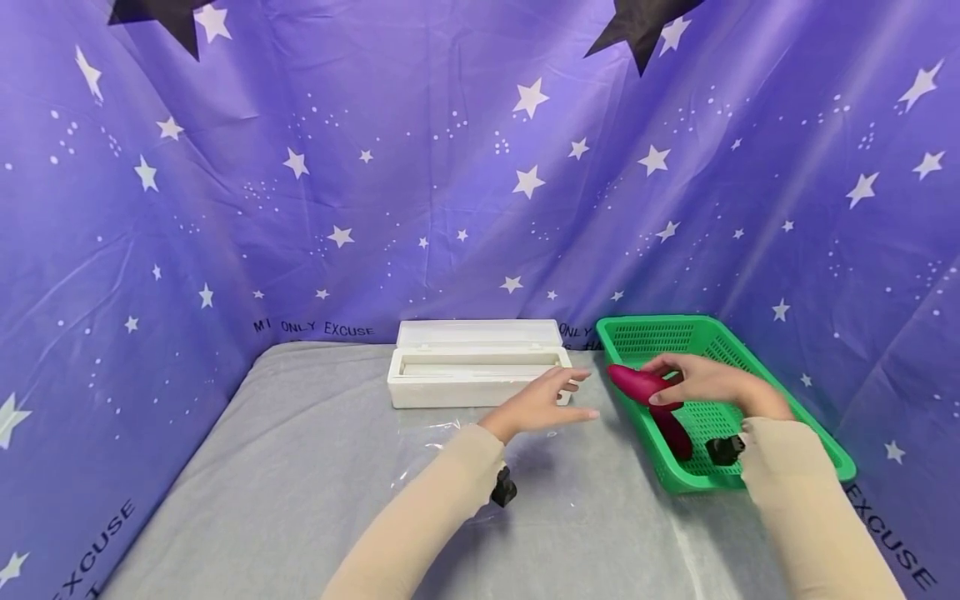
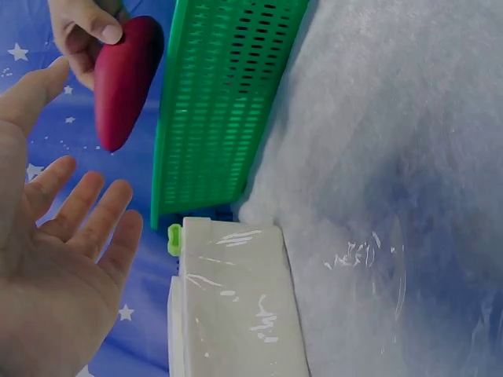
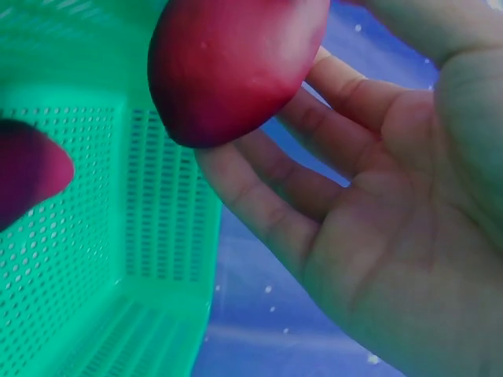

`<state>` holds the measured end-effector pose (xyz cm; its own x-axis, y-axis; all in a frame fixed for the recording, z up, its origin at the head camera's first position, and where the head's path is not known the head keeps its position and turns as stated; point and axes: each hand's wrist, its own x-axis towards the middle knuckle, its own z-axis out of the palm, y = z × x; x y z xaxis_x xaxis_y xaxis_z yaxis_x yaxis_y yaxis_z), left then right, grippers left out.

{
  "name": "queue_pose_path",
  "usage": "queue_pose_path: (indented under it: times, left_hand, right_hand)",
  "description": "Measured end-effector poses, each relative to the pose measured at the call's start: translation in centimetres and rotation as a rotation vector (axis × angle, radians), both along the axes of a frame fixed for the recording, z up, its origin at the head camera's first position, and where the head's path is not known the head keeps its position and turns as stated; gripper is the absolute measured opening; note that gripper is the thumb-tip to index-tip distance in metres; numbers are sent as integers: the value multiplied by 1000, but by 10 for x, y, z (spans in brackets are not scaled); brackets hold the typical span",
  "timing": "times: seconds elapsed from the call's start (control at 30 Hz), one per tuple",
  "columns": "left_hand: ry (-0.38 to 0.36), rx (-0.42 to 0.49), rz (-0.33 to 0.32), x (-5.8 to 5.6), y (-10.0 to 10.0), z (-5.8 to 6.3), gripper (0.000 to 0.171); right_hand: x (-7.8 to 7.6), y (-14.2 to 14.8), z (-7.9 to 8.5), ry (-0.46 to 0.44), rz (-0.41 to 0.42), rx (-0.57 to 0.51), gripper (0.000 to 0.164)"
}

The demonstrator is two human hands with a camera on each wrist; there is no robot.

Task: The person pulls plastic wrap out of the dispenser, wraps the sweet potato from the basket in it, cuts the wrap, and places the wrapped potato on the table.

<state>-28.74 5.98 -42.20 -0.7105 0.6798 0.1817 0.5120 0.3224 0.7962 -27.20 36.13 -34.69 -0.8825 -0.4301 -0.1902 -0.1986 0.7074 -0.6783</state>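
Observation:
My right hand pinches a smooth red-purple sweet potato between thumb and fingers, above the left side of the green basket. In the right wrist view, the held sweet potato lies against the fingertips. A second, darker sweet potato rests inside the basket. My left hand hovers in front of the white box's right end, fingers spread and holding nothing. The left wrist view shows its palm facing the held sweet potato, apart from it.
A long white box with its lid raised stands at the back; a white roll lies inside. Clear plastic film spreads over the grey cloth before it. A starry purple curtain encloses the table.

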Motion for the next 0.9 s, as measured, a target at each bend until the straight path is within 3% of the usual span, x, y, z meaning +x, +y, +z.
queue_pose_path:
  times: [0.33, 0.57, 0.9]
  left_hand:
    - [-63, 90, 41, -1, 8, -3, 66]
    - [-44, 129, 63, -2, 7, -4, 57]
    - [-46, 146, 14, -5, 4, -7, 45]
  right_hand:
    - [7, -30, -1, 61, 61, 37, 54]
    - [10, -45, -8, 86, 87, 36, 54]
    - [9, -53, -16, 127, 122, 26, 54]
